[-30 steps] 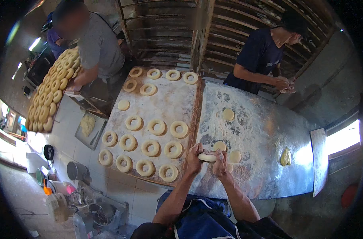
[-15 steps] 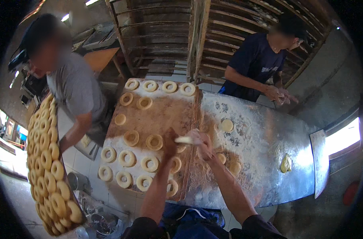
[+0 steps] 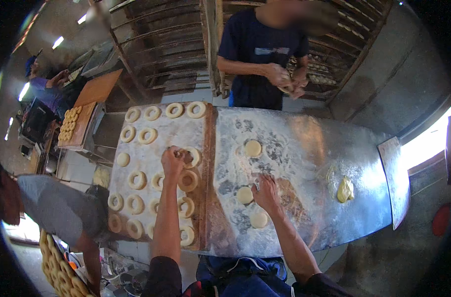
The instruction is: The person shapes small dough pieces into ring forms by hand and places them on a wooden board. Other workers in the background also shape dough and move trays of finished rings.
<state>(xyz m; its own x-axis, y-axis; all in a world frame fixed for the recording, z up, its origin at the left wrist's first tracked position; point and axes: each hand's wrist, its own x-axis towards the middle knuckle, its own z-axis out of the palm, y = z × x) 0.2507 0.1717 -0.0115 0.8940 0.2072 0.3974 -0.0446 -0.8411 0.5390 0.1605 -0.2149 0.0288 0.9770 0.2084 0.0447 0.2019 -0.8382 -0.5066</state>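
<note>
Behind the work, dark slatted wooden racks (image 3: 161, 49) are standing, and a flour-dusted brown wooden board (image 3: 178, 132) is lying beside a silver metal tabletop (image 3: 327, 148). The left hand (image 3: 173, 161) is hovering over the board, just beside a pale, thick dough ring (image 3: 197, 156); its fingers are looking curled, but I cannot tell if they are touching the ring. The right hand (image 3: 266, 190) is hanging over the metal, thumb and forefinger spreading apart, near a pale, flat, round dough disc (image 3: 244, 195); 2 similar discs (image 3: 258, 220) are lying nearby. Probably this dough is being light, soft and easily dented, so flat fingers under the rim are suiting better than a hard pinch.
</note>
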